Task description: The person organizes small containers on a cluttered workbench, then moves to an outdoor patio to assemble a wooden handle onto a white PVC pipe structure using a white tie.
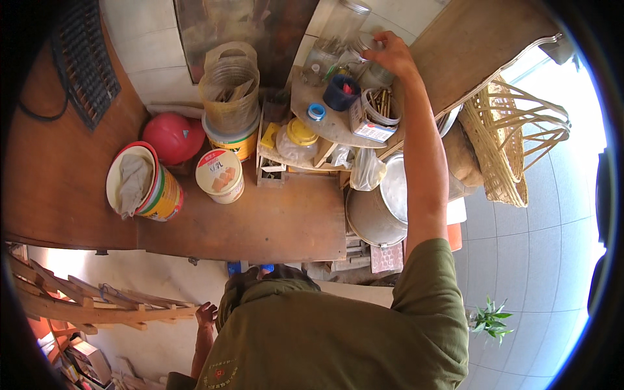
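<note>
My right hand (390, 54) reaches up to the corner shelf, its fingers around the metal lid of a glass jar (365, 44); whether they grip it firmly is hard to tell. Beside that jar stand a tall clear jar (343, 24), a dark blue cup (342, 92) with something red inside, and a white tub (381, 105) of brass-coloured pieces. A blue tape roll (316, 112) lies nearer the edge of the wooden shelf (336, 129). My left hand (206, 313) hangs low beside my body, fingers loosely curled, with nothing visible in it.
On the wooden cabinet top (273, 219) stand a paint bucket (170, 195) with a cloth, a lidded tub (219, 178), a red helmet (170, 136) and a mesh basket (231, 92). A large metal pot (363, 219), a woven basket (492, 141) and a wooden ladder-like frame (112, 312) are around.
</note>
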A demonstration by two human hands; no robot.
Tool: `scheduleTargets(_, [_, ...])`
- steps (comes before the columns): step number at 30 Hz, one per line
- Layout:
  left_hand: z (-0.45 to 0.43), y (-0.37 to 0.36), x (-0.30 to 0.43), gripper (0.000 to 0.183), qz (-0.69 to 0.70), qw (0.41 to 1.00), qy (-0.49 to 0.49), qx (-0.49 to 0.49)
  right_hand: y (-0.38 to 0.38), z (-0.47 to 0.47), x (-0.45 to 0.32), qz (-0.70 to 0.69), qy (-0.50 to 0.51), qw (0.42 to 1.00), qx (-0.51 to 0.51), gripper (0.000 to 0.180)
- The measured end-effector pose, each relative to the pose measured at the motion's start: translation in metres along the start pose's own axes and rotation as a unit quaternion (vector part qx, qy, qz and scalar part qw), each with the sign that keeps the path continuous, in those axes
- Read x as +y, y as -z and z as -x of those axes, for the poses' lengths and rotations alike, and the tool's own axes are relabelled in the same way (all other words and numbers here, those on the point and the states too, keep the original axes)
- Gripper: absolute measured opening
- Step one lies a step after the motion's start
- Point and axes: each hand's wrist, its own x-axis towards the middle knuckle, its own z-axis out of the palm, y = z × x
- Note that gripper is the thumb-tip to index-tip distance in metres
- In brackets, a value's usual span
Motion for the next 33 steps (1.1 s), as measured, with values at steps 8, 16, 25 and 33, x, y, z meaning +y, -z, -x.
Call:
scheduleTargets(8, [-0.038,0.014,-0.029,0.057,0.008,0.999,0.016,-0.045,-0.023,0.065,-0.006,-0.057,0.017,0.989,-0.135,0.065])
scheduleTargets(16, [-0.011,0.001,-0.016,0.053,-0.055,0.998,-0.019,0.025,-0.038,0.064,0.003,-0.039,0.014,0.990,-0.138,0.066])
scheduleTargets(25, [-0.021,-0.002,-0.017,0.048,-0.019,0.999,-0.006,-0.029,-0.040,0.065,0.002,-0.039,0.018,0.992,-0.121,0.069])
scheduleTargets(33, [-0.011,-0.014,-0.015,0.059,-0.143,0.988,-0.062,-0.004,-0.046,0.075,-0.002,-0.037,0.022,0.996,-0.079,0.061])
